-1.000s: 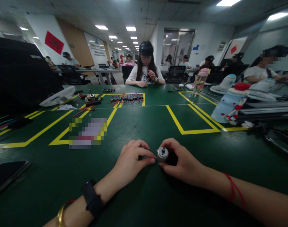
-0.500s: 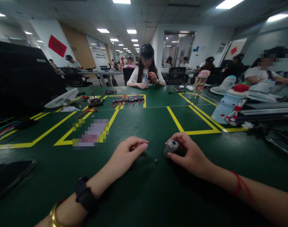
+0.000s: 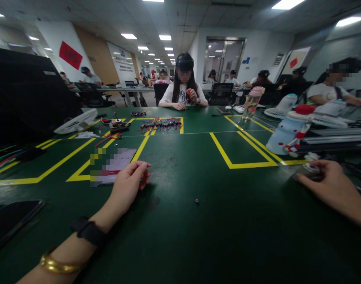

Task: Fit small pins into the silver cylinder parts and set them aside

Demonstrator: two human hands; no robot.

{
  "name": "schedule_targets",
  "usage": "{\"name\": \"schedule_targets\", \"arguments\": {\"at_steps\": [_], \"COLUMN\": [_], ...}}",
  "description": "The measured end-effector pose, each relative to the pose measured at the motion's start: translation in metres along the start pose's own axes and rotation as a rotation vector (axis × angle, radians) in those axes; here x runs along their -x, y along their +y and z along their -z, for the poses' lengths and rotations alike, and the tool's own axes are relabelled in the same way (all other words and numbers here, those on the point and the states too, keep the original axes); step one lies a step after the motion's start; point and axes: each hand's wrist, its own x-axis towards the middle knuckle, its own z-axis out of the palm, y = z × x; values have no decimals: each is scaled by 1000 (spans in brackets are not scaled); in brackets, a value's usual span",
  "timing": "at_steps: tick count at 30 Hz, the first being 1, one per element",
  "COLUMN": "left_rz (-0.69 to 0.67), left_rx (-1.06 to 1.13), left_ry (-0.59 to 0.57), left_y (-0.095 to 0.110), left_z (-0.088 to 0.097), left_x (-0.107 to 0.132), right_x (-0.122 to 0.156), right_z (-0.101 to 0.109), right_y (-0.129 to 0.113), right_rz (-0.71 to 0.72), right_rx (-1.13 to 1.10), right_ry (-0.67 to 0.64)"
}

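My right hand [image 3: 331,185] is at the right side of the table, thumb and fingers wrapped around a grey metal cylinder [image 3: 310,172] that is smeared by motion. My left hand [image 3: 129,177] is raised at left of centre, beside a phone [image 3: 124,159] with a lit screen. Its thumb and fingers are pressed together; whatever may be between them is hidden. Between my hands, well away from both, a tiny dark ring-shaped part [image 3: 197,201] lies on the green table [image 3: 180,244].
A bundle of red and blue wired parts [image 3: 161,125] lies farther back. On the right stand a blue bottle with a red cap [image 3: 288,130] and a pink-lidded bottle [image 3: 253,102]. A dark flat device [image 3: 14,221] lies at lower left. A co-worker [image 3: 184,88] sits opposite.
My right hand has carried the grey cylinder from the middle far to the right. My left hand has drawn back leftward to the phone. The tiny part has stayed in place.
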Motion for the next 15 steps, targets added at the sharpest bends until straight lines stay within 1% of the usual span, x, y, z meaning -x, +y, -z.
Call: {"name": "schedule_targets", "arguments": {"at_steps": [1, 2, 3, 4, 5, 6, 7, 8, 9, 10, 12, 14, 15], "left_rz": [-9, -16, -22, -29, -37, -47, -59, -74, -90, -106, -129, -131, -128], "left_rx": [-10, -14, -17, -22, -34, -54, -79, -108, -140, -171, -216, -238, -240], "left_ry": [11, 21, 31, 35, 34, 24, 7, -14, -37, -61, -100, -115, -116], "left_y": [1, 2, 3, 4, 5, 5, 5, 5, 5, 5, 5, 5, 5], "left_z": [-1, -2, -3, -3, -4, -4, -4, -3, -3, -3, -2, -2, -2], "left_x": [1, 2, 2, 3, 3, 4, 5, 6, 7, 9, 11, 12, 12], "right_x": [2, 5, 10, 16, 25, 34, 44, 55, 65, 74, 86, 90, 88], "right_z": [0, 0, 0, 0, -1, -2, -4, -7, -11, -16, -27, -34, -35], "right_y": [-4, -13, -26, -44, -65, -88, -113, -138, -162, -184, -219, -238, -241], "right_rz": [30, 84, 165, 273, 400, 530, 640, 703, 743, 781, 828, 847, 836], "right_rx": [79, 151, 192, 180, 108, -10, -144, -264, -355, -421, -493, -516, -529], "right_ry": [76, 162, 230, 242, 179, 50, -146, -344, -480, -548, -583, -588, -605]}}
